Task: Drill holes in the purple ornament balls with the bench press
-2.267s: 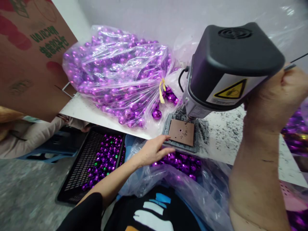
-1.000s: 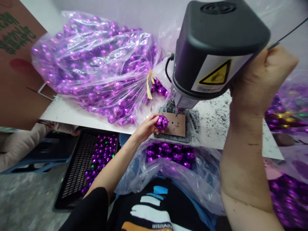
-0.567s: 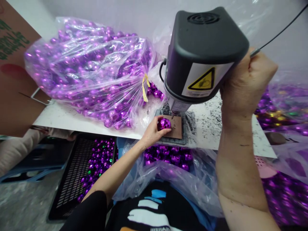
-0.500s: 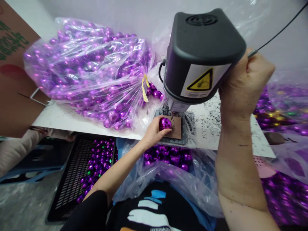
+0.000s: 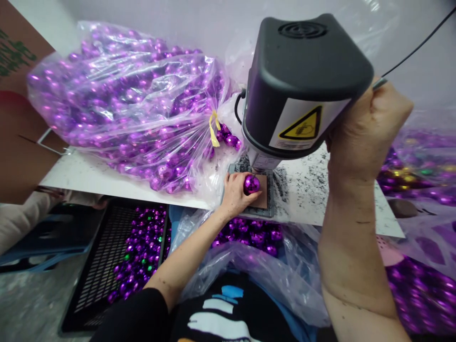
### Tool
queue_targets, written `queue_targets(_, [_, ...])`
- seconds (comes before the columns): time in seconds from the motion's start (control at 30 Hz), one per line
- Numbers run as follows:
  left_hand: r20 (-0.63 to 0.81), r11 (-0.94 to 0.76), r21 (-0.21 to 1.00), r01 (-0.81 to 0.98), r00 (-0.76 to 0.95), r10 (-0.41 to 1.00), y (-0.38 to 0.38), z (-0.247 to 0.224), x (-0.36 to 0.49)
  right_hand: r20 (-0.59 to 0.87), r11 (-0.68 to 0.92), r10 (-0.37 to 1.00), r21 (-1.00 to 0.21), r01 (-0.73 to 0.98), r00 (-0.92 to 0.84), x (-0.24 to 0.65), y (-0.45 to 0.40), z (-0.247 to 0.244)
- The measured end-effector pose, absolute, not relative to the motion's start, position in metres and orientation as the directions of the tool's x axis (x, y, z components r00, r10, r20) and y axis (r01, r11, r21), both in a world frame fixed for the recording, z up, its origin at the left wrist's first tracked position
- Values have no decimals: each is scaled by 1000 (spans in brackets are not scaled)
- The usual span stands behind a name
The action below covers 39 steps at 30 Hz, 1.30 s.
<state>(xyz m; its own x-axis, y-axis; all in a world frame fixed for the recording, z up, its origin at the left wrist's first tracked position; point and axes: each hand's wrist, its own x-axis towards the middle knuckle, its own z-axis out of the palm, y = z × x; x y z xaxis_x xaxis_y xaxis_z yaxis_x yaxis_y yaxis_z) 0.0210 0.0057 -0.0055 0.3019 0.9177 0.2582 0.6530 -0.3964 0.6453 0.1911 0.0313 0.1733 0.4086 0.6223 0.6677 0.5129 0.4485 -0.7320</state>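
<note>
Purple ball (image 5: pixel 252 184), one, tight in left grip (image 5: pixel 235 194), one lever (image 5: pixel 379 84) tight in right grip (image 5: pixel 368 126)

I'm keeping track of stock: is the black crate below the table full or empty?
Partly full: the black crate holds purple balls and a few green ones, but its left side shows bare.

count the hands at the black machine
2: the left hand holds a purple ball at the lower end of the black machine; the right hand is a fist beside it. Any behind it would be hidden.
</note>
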Motion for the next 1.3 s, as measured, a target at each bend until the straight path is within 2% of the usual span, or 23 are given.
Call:
queue_targets(0.17, [242, -399, 651, 645, 322, 915, 5, -7, 20, 677, 410, 613, -714, 567, 408, 191, 27, 172])
queue_targets(0.47, [236, -398, 666, 631, 328, 915, 6, -6, 20, 764, 375, 482, -623, 687, 430, 173, -16, 149])
queue_targets(0.63, [241, -393, 657, 643, 315, 918, 5, -7, 21, 816, 435, 396, -570, 697, 420, 168, -30, 128])
queue_targets(0.77, [252, -396, 653, 645, 308, 917, 4, -6, 21, 830, 452, 387, -551, 702, 402, 168, -30, 123])
queue_targets(1.03, [311, -425, 623, 657, 291, 905, 3, -7, 22, 926, 546, 291, -368, 753, 242, 181, -28, 94])
queue_targets(1.3, [317, -435, 608, 664, 299, 900, 4, -8, 22, 949, 568, 265, -296, 768, 170, 178, -30, 90])
